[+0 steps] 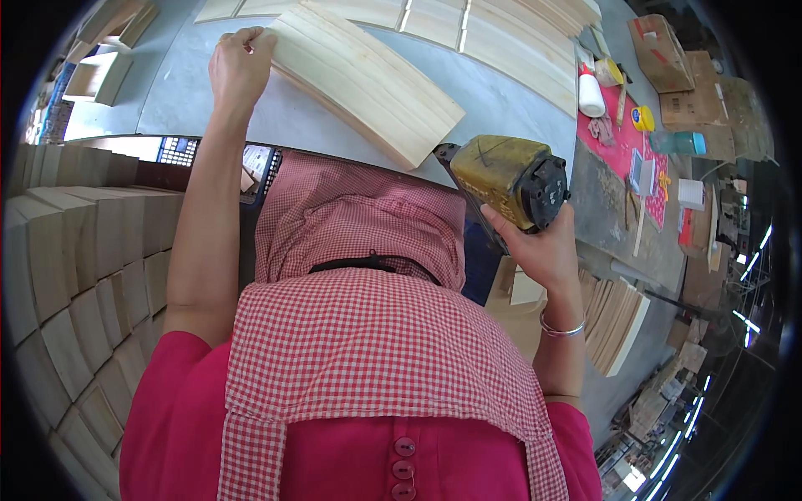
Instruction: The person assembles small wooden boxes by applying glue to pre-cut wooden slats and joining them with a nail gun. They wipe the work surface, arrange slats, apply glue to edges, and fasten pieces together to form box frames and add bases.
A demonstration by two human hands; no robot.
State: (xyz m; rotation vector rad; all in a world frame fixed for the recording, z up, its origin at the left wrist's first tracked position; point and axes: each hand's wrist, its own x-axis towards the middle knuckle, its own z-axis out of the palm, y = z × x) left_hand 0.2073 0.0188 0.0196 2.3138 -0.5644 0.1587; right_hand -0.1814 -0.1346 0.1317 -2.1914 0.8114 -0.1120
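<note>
A long pale wooden piece [368,79], box-like with a thick near side, lies slantwise over the grey tabletop [180,96]. My left hand [241,67] has its fingers curled at the far left end of the wood, gripping that end. My right hand [541,246] is wrapped round a worn yellow and black nail gun [505,179]. The nail gun's nose points left and sits against or very close to the near right corner of the wood; I cannot tell whether they touch. Most of the gun's handle is hidden by the body of the tool and my hand.
Stacked wooden boxes [71,242] rise at my left; small open boxes [98,77] lie at the far left. Flat panels [501,50] line the table's back. At right are a white bottle [591,96], a yellow-lidded jar [642,118], a teal bottle [678,143] and cardboard boxes [660,54].
</note>
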